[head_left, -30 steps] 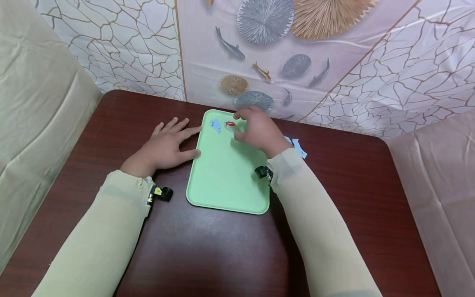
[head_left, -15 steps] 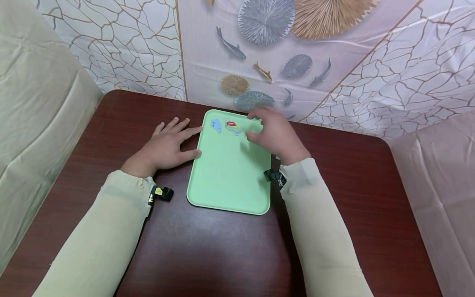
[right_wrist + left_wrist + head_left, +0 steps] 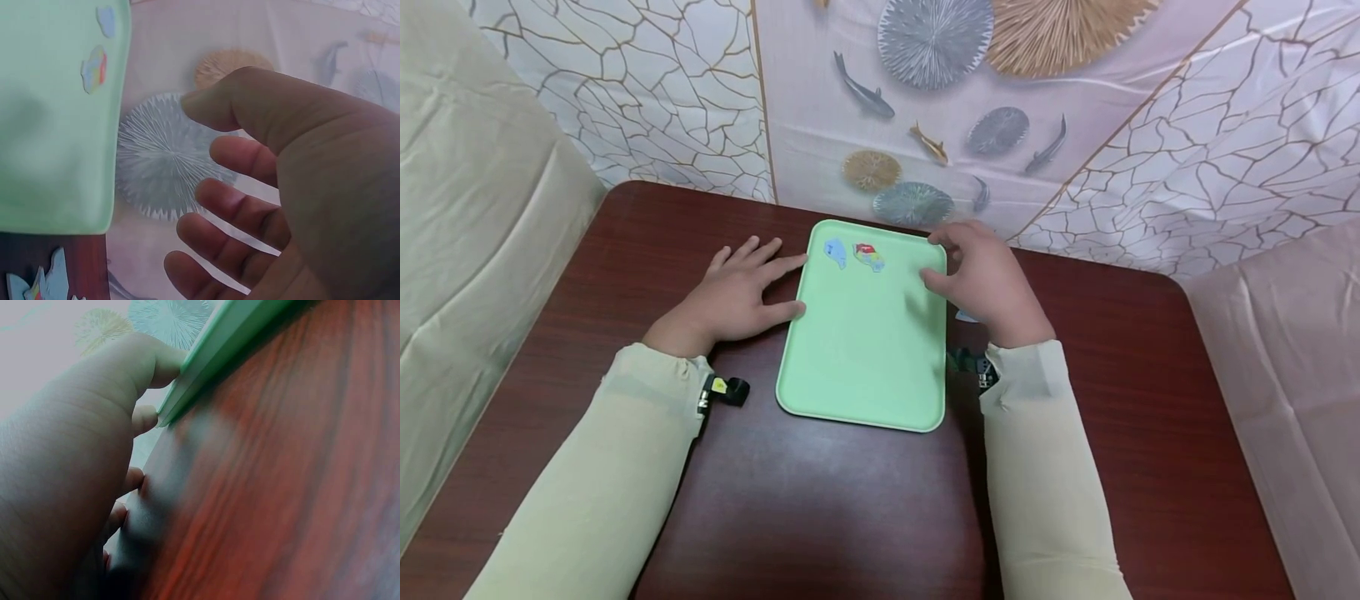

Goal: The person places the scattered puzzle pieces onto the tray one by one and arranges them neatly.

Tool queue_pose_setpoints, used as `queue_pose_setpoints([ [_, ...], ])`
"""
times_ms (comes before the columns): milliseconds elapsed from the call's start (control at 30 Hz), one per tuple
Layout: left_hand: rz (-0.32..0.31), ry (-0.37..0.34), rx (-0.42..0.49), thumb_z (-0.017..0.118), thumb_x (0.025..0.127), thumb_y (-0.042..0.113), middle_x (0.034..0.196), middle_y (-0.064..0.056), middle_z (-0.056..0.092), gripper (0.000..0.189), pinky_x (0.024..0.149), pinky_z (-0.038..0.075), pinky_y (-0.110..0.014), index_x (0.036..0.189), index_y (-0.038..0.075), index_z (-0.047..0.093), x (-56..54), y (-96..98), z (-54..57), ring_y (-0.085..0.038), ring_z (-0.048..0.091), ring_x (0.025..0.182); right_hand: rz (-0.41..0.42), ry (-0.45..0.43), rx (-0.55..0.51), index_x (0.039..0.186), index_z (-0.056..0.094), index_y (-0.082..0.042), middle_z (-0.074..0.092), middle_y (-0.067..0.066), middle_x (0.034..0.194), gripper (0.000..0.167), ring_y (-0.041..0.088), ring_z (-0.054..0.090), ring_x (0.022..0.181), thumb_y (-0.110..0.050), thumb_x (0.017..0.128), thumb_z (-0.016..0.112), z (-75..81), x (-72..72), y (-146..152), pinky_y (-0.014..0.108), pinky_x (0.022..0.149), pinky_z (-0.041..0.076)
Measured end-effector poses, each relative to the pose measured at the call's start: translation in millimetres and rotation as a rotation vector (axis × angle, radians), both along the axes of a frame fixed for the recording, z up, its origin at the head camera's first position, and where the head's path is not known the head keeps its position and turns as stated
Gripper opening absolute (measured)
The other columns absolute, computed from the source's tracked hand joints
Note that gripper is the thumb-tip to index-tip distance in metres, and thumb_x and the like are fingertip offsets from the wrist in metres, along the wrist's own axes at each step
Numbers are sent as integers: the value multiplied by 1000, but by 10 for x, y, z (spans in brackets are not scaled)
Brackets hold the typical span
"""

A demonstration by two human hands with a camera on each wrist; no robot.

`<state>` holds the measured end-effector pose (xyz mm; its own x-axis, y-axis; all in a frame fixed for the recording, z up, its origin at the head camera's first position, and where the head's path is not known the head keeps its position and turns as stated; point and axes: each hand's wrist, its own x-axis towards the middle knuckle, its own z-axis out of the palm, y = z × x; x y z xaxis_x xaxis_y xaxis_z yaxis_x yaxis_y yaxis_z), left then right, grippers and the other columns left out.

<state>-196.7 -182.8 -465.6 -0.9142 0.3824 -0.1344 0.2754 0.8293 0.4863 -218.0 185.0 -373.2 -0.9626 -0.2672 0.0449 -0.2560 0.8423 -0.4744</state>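
A light green tray lies on the dark red-brown table. Near its far left corner are two flat pieces: a pale blue piece and a red, yellow and blue piece. My left hand rests on the table with spread fingers, its thumb and index fingertip touching the tray's left edge. Above the tray's right edge hovers my right hand, fingers loosely bent and apart, holding nothing. In the right wrist view, several loose pieces lie on the table beside the tray; the hand mostly hides them in the head view.
The table has rounded far corners. A patterned cloth with printed fish and discs hangs close behind the tray. Plain pale cloth drapes down at the left, and more pale cloth at the right.
My right hand has moved right, away from the multicoloured piece, which now shows whole on the tray. The left hand and the tray have stayed in place.
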Motion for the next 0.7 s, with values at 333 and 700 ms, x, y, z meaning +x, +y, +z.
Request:
queue_pose_setpoints([
  [333, 0, 0, -4, 58, 107, 74, 190, -13, 15, 84, 138, 1, -74, 179, 42, 31, 4, -7, 6, -44, 2, 178, -1, 23, -43, 136, 75, -7, 72, 13, 139, 44, 38, 71, 114, -24, 97, 87, -44, 45, 125, 51, 102, 58],
  [700, -2, -4, -6, 59, 107, 74, 190, -13, 15, 83, 138, 1, -74, 179, 42, 31, -1, -3, 4, -44, 2, 178, -74, -36, -42, 142, 73, -9, 69, 13, 144, 47, 39, 71, 122, -26, 100, 84, 74, 138, 375, 54, 105, 58],
])
